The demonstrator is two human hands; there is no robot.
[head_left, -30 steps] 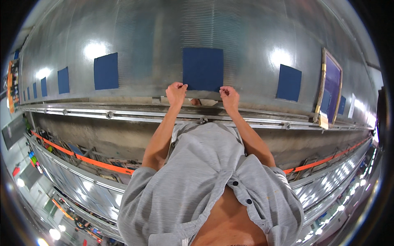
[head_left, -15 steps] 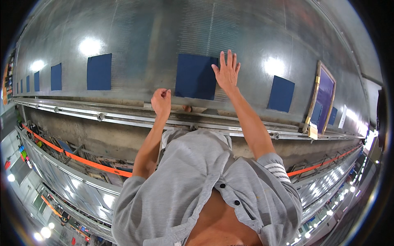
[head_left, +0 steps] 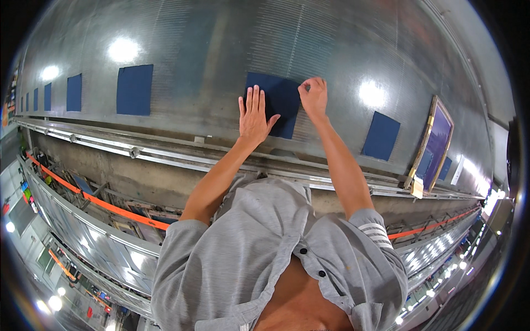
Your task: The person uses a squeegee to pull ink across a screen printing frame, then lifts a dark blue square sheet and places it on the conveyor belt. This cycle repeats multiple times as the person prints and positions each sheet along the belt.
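A dark blue fabric square [head_left: 286, 116] lies on the long metal table [head_left: 210, 49] in front of me. My left hand [head_left: 253, 116] rests flat over the left half of the square, its fingers stretched upward. My right hand [head_left: 312, 98] is at the square's upper right corner with thumb and index pinched at its edge; the fingertips are small in view.
More blue squares [head_left: 134, 90] lie in a row to the left, another [head_left: 381, 135] to the right. A framed purple screen [head_left: 436, 138] stands on the table's right part. A metal rail [head_left: 105, 144] runs along the near edge, with orange beams [head_left: 121, 209] below.
My left hand has moved up from the square's lower left corner and opened flat onto it. My right hand rose from the lower right corner, spread out, and now is pinched at the upper right.
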